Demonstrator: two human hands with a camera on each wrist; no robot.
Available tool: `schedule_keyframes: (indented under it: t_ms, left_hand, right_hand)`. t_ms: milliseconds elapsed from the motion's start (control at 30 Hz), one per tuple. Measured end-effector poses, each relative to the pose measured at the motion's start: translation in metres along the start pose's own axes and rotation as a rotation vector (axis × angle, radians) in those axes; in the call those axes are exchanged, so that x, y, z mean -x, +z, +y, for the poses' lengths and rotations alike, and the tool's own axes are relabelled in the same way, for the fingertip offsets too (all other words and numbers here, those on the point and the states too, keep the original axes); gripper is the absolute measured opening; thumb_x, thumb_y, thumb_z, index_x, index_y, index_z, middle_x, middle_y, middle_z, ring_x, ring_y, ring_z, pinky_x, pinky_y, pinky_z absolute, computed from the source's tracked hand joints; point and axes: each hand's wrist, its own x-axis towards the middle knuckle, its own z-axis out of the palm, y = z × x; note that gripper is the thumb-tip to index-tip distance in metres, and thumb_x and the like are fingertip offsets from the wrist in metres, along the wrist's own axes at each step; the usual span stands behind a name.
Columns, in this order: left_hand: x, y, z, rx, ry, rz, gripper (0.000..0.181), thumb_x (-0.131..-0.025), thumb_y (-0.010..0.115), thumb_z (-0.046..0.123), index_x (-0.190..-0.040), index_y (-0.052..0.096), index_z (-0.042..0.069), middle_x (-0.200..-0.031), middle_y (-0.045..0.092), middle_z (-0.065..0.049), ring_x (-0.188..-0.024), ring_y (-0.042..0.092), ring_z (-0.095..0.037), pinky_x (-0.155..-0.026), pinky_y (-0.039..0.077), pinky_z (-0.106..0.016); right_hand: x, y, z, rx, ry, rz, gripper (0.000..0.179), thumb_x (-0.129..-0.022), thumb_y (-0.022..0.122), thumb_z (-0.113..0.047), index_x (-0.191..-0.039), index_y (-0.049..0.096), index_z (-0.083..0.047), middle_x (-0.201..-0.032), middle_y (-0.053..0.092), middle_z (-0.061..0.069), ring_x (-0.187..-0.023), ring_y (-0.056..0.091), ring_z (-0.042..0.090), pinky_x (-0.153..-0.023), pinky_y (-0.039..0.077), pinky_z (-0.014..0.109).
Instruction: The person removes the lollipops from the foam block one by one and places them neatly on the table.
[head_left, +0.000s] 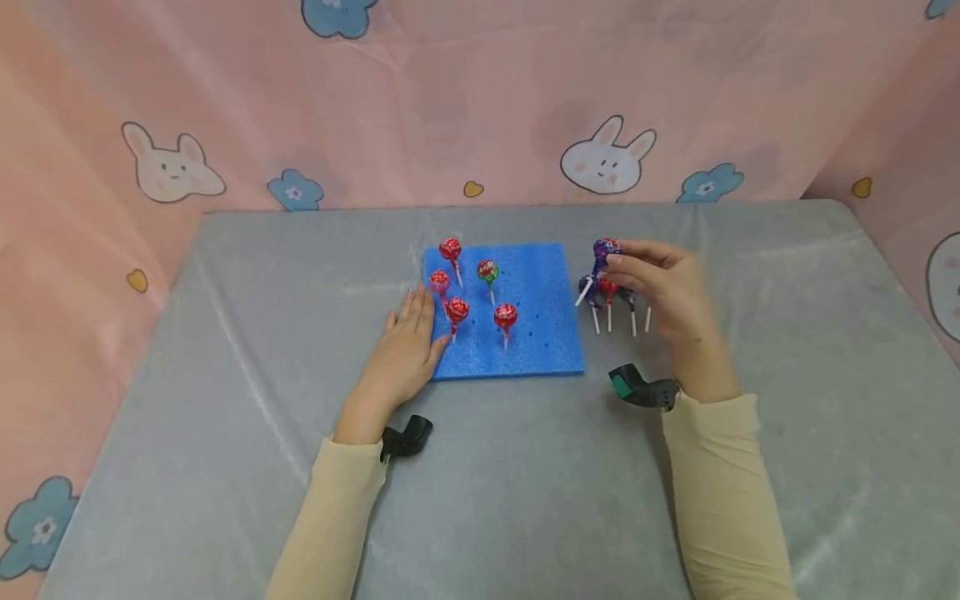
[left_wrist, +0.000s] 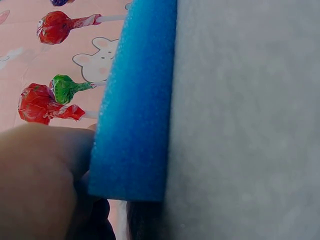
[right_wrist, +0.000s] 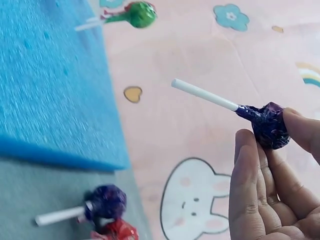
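Observation:
My right hand (head_left: 663, 287) pinches a purple-wrapped lollipop (right_wrist: 270, 125) by its candy head, between thumb and fingers. Its white stick points toward the blue foam board (head_left: 547, 275), left of that hand. Straight-fingered, my left hand (head_left: 401, 354) rests along the board's left edge, thumb at the near-left part. Several lollipops stand upright in the foam: a red one (head_left: 450, 248) at the back, a pinkish-red one (head_left: 439, 281) by the left fingertips, two more reds nearer the front, and a green-and-red one (head_left: 487, 270). Small holes dot the board's right half.
Below the right hand, several lollipops lie on the grey tabletop (head_left: 510, 483), among them a purple one (right_wrist: 109, 200) and a red one (right_wrist: 122, 230). A pink curtain (head_left: 420, 108) with rabbit and flower prints hangs behind the table. Each wrist wears a black camera mount (head_left: 641, 387).

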Motion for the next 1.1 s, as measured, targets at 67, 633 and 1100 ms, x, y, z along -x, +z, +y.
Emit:
schedule_keyframes:
  t_ms: [67,633,1100]
  left_hand:
    - [0.000,0.000,0.000,0.004,0.000,0.001,0.067,-0.102,0.037,0.035,-0.149,0.007,-0.003,-0.157,0.000,-0.015,-0.143,-0.003,-0.028,-0.113,0.003,-0.047]
    - [0.000,-0.001,0.000,0.007,-0.006,-0.010,0.066,-0.103,0.035,0.033,-0.149,0.007,-0.004,-0.157,0.000,-0.016,-0.143,-0.002,-0.029,-0.113,0.004,-0.047]
    - [0.000,-0.001,0.001,-0.003,-0.007,-0.010,0.066,-0.102,0.035,0.034,-0.149,0.006,-0.003,-0.157,-0.001,-0.016,-0.143,-0.003,-0.028,-0.113,0.003,-0.047]
  right_hand:
    - [0.000,-0.005,-0.004,-0.007,-0.001,0.010,0.016,-0.084,0.064,0.008,-0.086,0.075,-0.003,-0.082,0.070,0.005,-0.068,0.068,0.015,-0.072,0.054,0.023]
    - [0.002,-0.040,-0.016,-0.036,0.064,0.136,0.009,-0.082,0.068,0.005,-0.083,0.075,0.000,-0.081,0.070,0.007,-0.069,0.068,0.016,-0.071,0.055,0.024]
    - [0.004,-0.060,-0.018,0.006,0.118,0.180,0.007,-0.081,0.071,0.001,-0.084,0.076,-0.003,-0.081,0.069,0.005,-0.071,0.067,0.015,-0.068,0.055,0.024]
